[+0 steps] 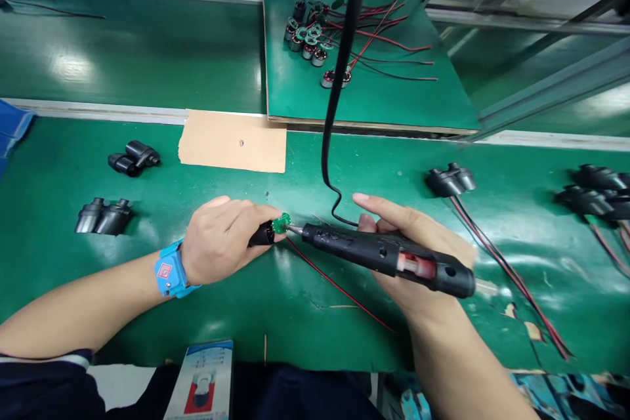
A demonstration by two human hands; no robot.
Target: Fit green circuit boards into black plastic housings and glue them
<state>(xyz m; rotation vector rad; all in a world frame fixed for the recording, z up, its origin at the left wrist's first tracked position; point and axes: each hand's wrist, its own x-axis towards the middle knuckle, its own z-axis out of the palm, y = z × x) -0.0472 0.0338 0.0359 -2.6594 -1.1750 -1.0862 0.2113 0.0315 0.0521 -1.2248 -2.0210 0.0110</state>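
My left hand (216,239), with a blue wrist strap (170,270), pinches a small black cylindrical motor part (262,234) lying sideways. A round green circuit board (281,223) is at its right end, and a red wire (339,284) trails from there across the mat. My right hand (418,236) is closed round a black pen-shaped glue gun (374,252), with a translucent stick (487,287) protruding from its rear. The metal nozzle points left and appears to touch the board. A black cord (339,79) hangs down to my right hand.
Several wired motors (310,46) stand on a raised green board (394,98). Black housings (115,216) lie on the left; housings with wires (450,178) lie on the right. Brown cardboard (231,141) sits behind my hands. A printed box (201,380) is at the front edge.
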